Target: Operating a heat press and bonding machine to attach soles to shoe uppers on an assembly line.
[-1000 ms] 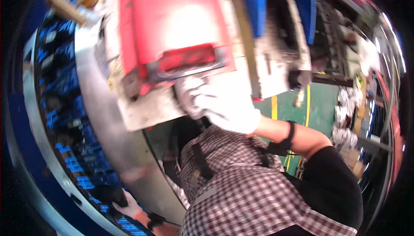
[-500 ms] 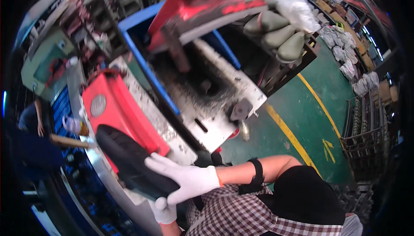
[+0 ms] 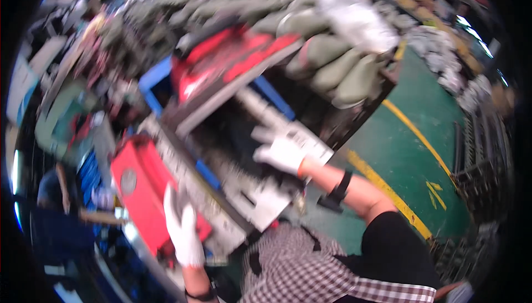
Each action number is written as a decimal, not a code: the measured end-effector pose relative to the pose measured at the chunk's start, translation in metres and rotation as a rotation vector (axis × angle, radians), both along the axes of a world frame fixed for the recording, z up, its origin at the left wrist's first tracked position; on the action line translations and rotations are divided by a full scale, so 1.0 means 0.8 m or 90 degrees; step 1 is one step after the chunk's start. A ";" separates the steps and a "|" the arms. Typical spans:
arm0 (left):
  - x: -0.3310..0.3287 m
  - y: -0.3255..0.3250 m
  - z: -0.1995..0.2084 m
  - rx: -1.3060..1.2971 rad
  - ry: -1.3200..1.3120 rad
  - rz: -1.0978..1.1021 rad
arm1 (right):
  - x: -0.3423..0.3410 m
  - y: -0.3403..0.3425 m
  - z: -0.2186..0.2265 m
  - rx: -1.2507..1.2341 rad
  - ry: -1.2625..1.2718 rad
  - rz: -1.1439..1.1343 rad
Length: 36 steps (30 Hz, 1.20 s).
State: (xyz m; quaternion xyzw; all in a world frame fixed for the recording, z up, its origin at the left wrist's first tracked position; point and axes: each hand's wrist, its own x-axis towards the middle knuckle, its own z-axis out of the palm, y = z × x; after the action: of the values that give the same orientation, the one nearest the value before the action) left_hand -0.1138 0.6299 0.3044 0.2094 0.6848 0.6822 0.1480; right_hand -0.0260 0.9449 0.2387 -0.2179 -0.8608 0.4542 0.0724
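Both of my hands wear white knit gloves. My left hand [image 3: 184,234] is at the near end of a red metal block [image 3: 138,178] with a round grey plate on it. Its fingers are stretched out, and whether they touch the block cannot be told. My right hand [image 3: 281,152] is over the machine's pale, worn bed [image 3: 271,195], fingers apart and smeared by motion. Above the dark hollow of the bed rises a tilted red machine head [image 3: 221,62], a grey edge along its underside. I see nothing held in either hand.
Olive-green boots [image 3: 332,76] are heaped behind the machine, beside a clear plastic bag [image 3: 360,20]. A green floor [image 3: 402,148] with yellow lines lies at right, near a dark metal rack [image 3: 479,175]. Another person's arm [image 3: 64,186] shows at far left.
The long black boot-like piece has left my hands and is out of sight. My hands have separated: the right went up and right over the machine bed, the left to the red block.
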 end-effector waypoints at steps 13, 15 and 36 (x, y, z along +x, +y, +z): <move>-0.067 0.087 0.114 -0.008 0.210 0.130 | -0.122 0.020 -0.104 0.391 -0.099 0.018; -0.074 0.105 0.127 -0.008 0.317 0.110 | -0.115 0.024 -0.112 0.405 -0.150 0.031; -0.119 0.230 0.113 -0.140 0.732 -0.026 | 0.188 0.040 -0.173 0.100 -0.061 -0.303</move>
State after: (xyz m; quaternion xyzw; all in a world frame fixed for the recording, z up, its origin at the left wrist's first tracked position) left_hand -0.2093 0.8141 0.3947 0.5425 0.7175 0.3810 -0.2138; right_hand 0.1242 0.9765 0.1007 -0.4294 -0.8204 0.3450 0.1533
